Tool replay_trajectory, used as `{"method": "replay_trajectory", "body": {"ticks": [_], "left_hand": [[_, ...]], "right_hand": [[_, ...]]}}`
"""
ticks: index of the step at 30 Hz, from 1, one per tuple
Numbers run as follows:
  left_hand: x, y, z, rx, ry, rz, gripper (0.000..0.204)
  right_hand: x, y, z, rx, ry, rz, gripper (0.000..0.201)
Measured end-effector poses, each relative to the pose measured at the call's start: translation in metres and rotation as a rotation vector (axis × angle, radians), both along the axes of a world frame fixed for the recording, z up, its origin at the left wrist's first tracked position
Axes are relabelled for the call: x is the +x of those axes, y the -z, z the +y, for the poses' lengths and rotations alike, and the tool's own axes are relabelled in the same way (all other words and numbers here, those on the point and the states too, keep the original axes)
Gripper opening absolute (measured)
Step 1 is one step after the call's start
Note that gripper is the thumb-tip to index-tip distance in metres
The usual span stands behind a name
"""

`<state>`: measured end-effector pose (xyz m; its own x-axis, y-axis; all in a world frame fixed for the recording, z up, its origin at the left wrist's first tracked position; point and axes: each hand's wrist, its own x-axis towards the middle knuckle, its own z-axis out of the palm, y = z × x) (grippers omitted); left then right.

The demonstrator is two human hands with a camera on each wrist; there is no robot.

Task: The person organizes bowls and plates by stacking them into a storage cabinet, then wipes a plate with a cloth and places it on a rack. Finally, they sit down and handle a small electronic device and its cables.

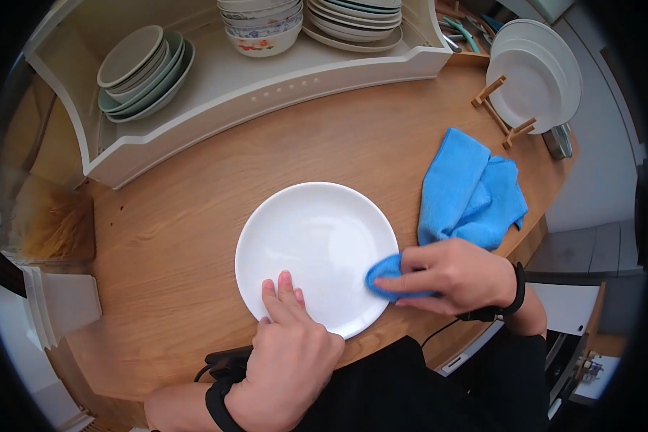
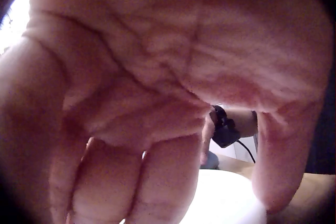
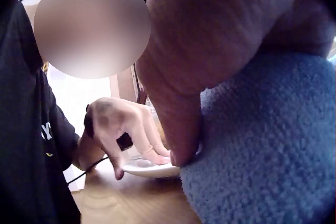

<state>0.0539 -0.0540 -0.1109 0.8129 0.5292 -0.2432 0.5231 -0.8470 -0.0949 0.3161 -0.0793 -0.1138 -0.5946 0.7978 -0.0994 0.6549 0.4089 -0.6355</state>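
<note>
A round white plate (image 1: pixel 317 223) lies on the wooden table. My left hand (image 1: pixel 295 353) holds it by the near left rim, with straight fingers on its upper face. From the right wrist view, the left thumb (image 3: pixel 119 173) stands outside the rim, below the fingers. In my right hand (image 1: pixel 457 277) is a fuzzy blue cloth (image 1: pixel 383 277), bunched into a rounded pad and pressed at the plate's right rim. A larger crumpled blue cloth (image 1: pixel 461 187) lies just beyond that hand.
A white shelf (image 1: pixel 266 97) at the back holds stacked bowls (image 1: pixel 263 39) and plates (image 1: pixel 133 61). Back right, a wooden rack (image 1: pixel 493 115) carries white plates (image 1: pixel 529 86). Along the left stand a clear container (image 1: pixel 54 223) and white bins (image 1: pixel 65 306). The table's front edge borders my body.
</note>
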Motion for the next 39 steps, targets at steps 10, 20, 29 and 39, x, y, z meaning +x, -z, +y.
{"method": "replay_trajectory", "body": {"ticks": [10, 20, 29, 39], "left_hand": [[-0.002, 0.008, -0.008, 0.04, 0.028, -0.053, 0.036], [-0.015, -0.024, -0.021, -0.189, 0.216, -0.1, 0.044], [-0.016, -0.014, -0.029, 0.018, 0.159, -0.165, 0.048], [-0.01, -0.004, -0.015, 0.078, -0.098, 0.078, 0.045]], "right_hand": [[0.008, -0.007, 0.019, -0.004, -0.031, -0.071, 0.035], [-0.008, -0.003, 0.08, 0.359, 0.007, -0.267, 0.035], [-0.065, 0.012, 0.097, 0.439, -0.093, -0.209, 0.042], [-0.056, 0.0, 0.081, 0.293, -0.029, -0.339, 0.056]]}}
